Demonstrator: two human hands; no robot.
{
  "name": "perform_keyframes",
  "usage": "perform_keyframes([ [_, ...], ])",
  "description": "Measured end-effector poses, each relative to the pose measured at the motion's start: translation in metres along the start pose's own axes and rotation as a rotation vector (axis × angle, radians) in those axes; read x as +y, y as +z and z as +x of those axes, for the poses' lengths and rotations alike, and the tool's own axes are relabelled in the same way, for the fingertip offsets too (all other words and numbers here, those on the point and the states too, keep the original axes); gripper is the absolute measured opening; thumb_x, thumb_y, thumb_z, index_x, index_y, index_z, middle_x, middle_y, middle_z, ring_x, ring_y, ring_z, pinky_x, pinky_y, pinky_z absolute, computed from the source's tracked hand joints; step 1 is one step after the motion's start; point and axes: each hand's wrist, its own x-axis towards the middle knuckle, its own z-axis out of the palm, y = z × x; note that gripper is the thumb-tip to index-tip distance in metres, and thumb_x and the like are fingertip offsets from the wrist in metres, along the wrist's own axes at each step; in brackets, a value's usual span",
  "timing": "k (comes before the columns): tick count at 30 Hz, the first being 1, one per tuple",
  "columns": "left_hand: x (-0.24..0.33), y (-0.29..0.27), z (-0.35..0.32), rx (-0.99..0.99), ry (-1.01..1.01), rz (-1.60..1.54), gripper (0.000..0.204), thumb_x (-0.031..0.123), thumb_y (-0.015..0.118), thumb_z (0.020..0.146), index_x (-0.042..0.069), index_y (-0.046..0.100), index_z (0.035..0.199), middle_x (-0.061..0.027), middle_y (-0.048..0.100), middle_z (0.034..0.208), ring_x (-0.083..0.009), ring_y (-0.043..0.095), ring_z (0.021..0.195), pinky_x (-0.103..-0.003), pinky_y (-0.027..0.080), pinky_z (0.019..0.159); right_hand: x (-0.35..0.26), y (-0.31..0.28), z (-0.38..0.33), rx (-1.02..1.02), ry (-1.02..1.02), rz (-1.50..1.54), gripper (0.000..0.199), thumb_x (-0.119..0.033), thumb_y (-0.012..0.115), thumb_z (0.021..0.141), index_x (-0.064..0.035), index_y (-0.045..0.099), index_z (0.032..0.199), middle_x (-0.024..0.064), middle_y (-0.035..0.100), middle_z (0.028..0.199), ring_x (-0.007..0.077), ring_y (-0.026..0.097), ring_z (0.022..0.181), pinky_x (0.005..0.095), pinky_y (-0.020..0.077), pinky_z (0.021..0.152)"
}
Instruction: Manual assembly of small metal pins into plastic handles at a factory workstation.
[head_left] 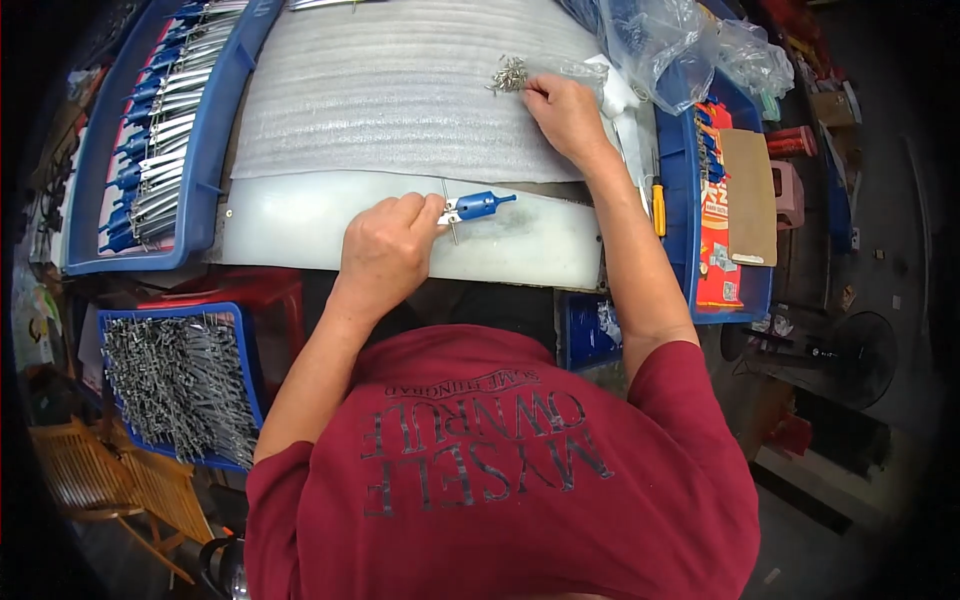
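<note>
My left hand [392,242] is closed round a part with a blue plastic body and metal fittings [478,206]. Its narrow blue tip points right, and a thin metal pin crosses it beside my fingers. The part is held above a white board [300,220] at the near side of the table. Farther away, my right hand [566,115] has its fingertips pinched together at the edge of a small heap of shiny metal pieces [508,75]. What lies between those fingertips is too small to make out.
Ribbed white foam sheet [400,100] covers the table. Left stands a blue tray [208,190] of similar blue-ended parts; below it, a blue bin [180,385] full of metal pieces. Right are a yellow-handled screwdriver [659,210], a blue crate [680,240] with cardboard, and clear plastic bags [665,50].
</note>
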Motion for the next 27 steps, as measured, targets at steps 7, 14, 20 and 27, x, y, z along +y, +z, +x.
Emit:
perform_keyframes([
  [7, 0.001, -0.001, -0.002, -0.025, -0.053, -0.024, 0.014, 0.008, 0.058, 0.069, 0.005, 0.053, 0.082, -0.0071, 0.043, 0.061, -0.0227, 0.048, 0.055, -0.034, 0.039, 0.047, 0.002, 0.01, 0.007, -0.012, -0.035, -0.144, 0.017, -0.016, 0.055, 0.075, -0.0018, 0.062, 0.081, 0.0186, 0.059, 0.074, 0.0349, 0.057, 0.07, 0.0401, 0.0448, 0.065],
  [14, -0.002, 0.001, -0.001, -0.016, -0.016, 0.009, 0.012, 0.013, 0.058, 0.071, 0.007, 0.051, 0.079, -0.0047, 0.043, 0.061, -0.0195, 0.049, 0.054, -0.032, 0.04, 0.046, 0.007, 0.02, 0.015, 0.043, -0.048, -0.295, 0.016, -0.015, 0.051, 0.074, -0.0015, 0.06, 0.072, 0.0193, 0.058, 0.07, 0.0364, 0.057, 0.067, 0.0437, 0.0444, 0.064],
  [20, -0.002, 0.0, 0.0, 0.002, -0.015, -0.011, 0.014, 0.011, 0.059, 0.069, 0.007, 0.051, 0.08, -0.0047, 0.042, 0.061, -0.0197, 0.049, 0.054, -0.032, 0.04, 0.046, -0.004, 0.016, 0.011, -0.016, -0.022, -0.355, 0.017, -0.013, 0.048, 0.073, 0.0, 0.059, 0.078, 0.0209, 0.059, 0.078, 0.0375, 0.057, 0.074, 0.0452, 0.045, 0.067],
  [27, -0.002, 0.001, -0.001, 0.008, -0.003, -0.024, 0.015, 0.012, 0.06, 0.069, 0.007, 0.052, 0.081, -0.0049, 0.043, 0.061, -0.0197, 0.049, 0.054, -0.032, 0.04, 0.046, -0.006, 0.008, 0.005, -0.078, 0.038, -0.286, 0.02, -0.012, 0.044, 0.073, 0.0021, 0.058, 0.077, 0.0228, 0.059, 0.085, 0.0379, 0.057, 0.079, 0.0448, 0.0447, 0.073],
])
